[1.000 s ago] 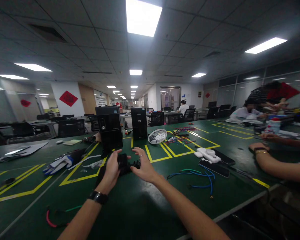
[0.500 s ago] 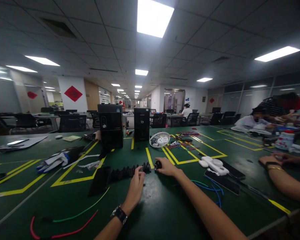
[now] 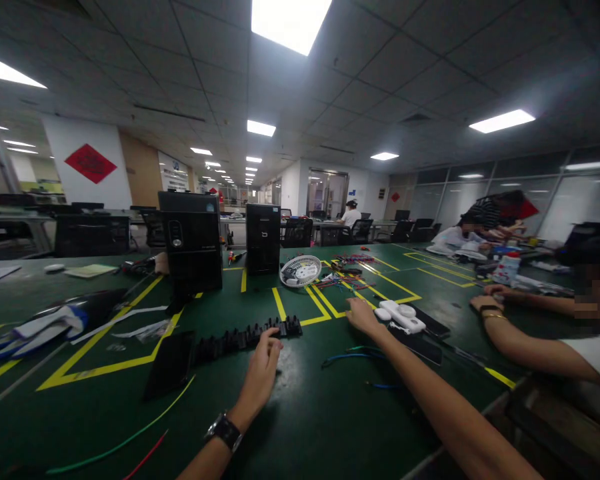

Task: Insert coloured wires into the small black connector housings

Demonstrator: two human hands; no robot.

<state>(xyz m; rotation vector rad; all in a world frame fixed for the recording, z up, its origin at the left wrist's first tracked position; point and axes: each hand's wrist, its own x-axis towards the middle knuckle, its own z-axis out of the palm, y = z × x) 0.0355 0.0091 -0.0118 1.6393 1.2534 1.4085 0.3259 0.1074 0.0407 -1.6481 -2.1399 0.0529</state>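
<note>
A row of black plastic clip-like pieces [image 3: 230, 343] lies on the green table, its exact kind unclear. My left hand [image 3: 261, 365], with a dark watch on the wrist, rests its fingertips at the near side of this row, close to its right end. The fingers are loosely stretched and the thumb is a little apart. My right hand [image 3: 364, 317] is low over the table, to the right of the row and apart from it. Its fingers are loosely bent, with nothing visible in them; the fingertips are partly hidden. A black phone-like slab [image 3: 167, 367] lies at the row's left end.
Two black computer towers [image 3: 193, 243] stand behind the row. Beyond my right hand are a white basket [image 3: 300, 272], bundled wires [image 3: 353, 283] and white devices [image 3: 403, 316]. A glove [image 3: 45, 330] lies at left. Another person's hand [image 3: 485, 305] rests at right.
My right hand has moved right, away from the row's end. The black piece it held now appears at the right end of the row. The view has turned right; my left hand stays by the row.
</note>
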